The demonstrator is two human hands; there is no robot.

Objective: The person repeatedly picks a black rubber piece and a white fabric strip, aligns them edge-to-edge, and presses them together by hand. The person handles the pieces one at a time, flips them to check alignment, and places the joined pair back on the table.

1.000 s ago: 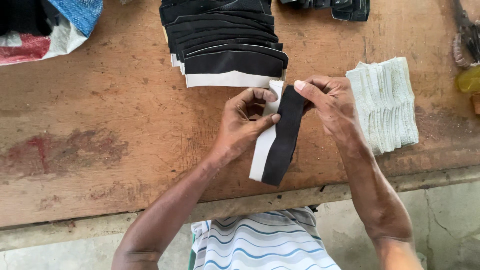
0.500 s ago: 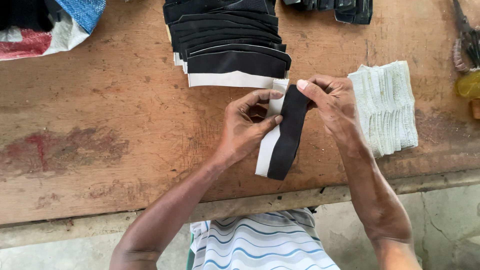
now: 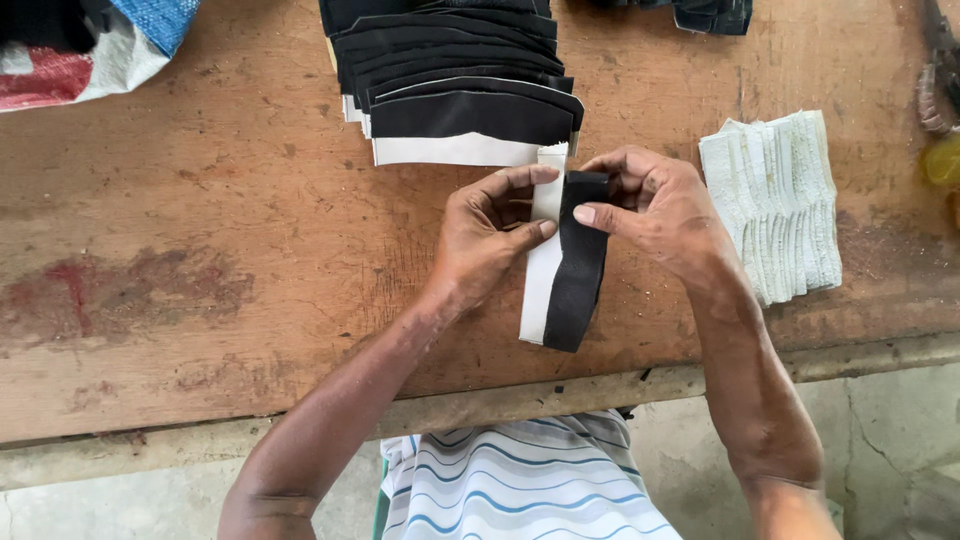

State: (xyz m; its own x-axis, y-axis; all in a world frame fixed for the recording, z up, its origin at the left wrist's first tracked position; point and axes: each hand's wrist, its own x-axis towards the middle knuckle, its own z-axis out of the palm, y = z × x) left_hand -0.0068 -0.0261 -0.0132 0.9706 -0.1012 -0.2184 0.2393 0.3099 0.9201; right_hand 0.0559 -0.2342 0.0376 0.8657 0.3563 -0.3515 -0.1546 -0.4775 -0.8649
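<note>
Over the wooden table (image 3: 230, 250), both hands hold a long curved piece: a black strip (image 3: 577, 270) laid against a white strip (image 3: 541, 275). My left hand (image 3: 490, 235) pinches the white strip near its top. My right hand (image 3: 655, 205) pinches the top of the black strip with thumb and fingers. The lower ends hang free near the table's front edge. Just beyond the hands lies an overlapping stack of black pieces with white undersides (image 3: 460, 90).
A pile of white cut pieces (image 3: 775, 200) lies right of my right hand. A woven sack in blue, red and white (image 3: 90, 45) sits at the far left corner. Dark scraps (image 3: 710, 12) lie at the back, with tools (image 3: 938, 80) at the far right edge.
The two strips and both hands have shifted slightly right and toward the stack; the grip at the top looks tighter.
</note>
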